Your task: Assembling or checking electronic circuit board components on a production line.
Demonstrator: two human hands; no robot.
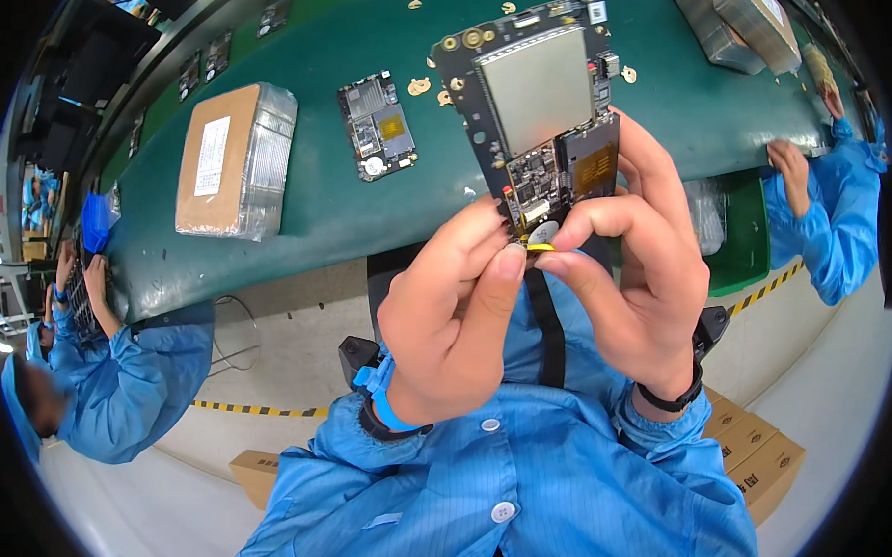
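A black circuit board (538, 103) with a large silver shield plate is held up in front of me, tilted, above the near edge of the bench. My left hand (452, 308) grips its lower left corner, thumb and fingers closed. The fingers of my right hand (637, 272) wrap behind the board's right side, while its thumb and index finger pinch a small yellow piece (540, 247) at the lower edge. Beside that piece sits a round silver coin cell (544, 233). The fingertips partly hide the board's lower end.
On the green bench (336, 223) lie another circuit board (378, 126) and a plastic-wrapped cardboard pack (236, 163). More wrapped packs (737, 18) stand at the back right, above a green bin (739, 239). Co-workers in blue sit left and right. Cartons (757, 454) stand on the floor behind me.
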